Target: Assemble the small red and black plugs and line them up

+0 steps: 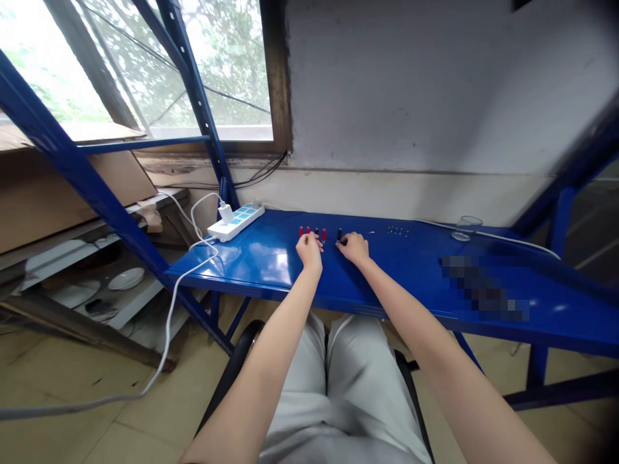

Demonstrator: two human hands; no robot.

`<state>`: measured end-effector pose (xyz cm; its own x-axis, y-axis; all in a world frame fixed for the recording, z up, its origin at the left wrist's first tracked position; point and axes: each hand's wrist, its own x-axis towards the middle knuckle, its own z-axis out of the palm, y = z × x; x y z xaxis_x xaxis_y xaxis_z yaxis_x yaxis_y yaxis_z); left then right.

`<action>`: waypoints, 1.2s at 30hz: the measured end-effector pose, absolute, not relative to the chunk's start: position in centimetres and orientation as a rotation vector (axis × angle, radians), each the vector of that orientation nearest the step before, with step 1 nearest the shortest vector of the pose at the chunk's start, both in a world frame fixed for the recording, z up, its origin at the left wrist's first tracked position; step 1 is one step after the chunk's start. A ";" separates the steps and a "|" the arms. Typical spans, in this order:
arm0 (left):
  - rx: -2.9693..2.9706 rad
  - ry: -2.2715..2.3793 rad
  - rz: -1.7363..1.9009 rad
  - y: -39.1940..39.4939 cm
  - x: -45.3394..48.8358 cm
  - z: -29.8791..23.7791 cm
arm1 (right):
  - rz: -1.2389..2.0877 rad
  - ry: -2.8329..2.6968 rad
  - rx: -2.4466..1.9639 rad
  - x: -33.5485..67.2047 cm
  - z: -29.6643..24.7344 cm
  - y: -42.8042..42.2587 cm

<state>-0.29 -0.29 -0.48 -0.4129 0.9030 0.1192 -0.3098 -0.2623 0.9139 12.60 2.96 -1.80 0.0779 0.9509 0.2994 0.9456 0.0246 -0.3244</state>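
Both my arms reach forward onto a glossy blue metal table (271, 258). My left hand (309, 247) rests with fingers curled beside a short row of small red and black upright pieces (312, 232). My right hand (354, 247) is curled too, its fingertips pinching a small black piece (339, 234) that stands just right of the row. A few tiny dark parts (397, 230) lie in a line farther right on the table.
A white power strip (236, 222) with a plugged charger and white cable lies at the table's left rear. A clear glass (467, 227) stands at the right rear. Blue shelf posts, cardboard and a shelf with dishes (126, 278) are on the left. I sit on a black chair.
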 end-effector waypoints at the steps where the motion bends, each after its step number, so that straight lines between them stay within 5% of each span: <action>1: 0.857 1.090 1.805 -0.3 -0.3 -0.6 | 0.024 -1.856 -1.943 12.4 -1.8 3.2; 36: 1.656 1.090 1.618 -2.1 0.9 -0.4 | -0.337 -2.008 -1.836 13.6 -0.9 -1.3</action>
<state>0.94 -2.14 -0.40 -0.0665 0.8538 0.5164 0.1578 -0.5020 0.8504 13.59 -1.33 -0.88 -0.0597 0.8944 0.4432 0.9901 0.1095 -0.0877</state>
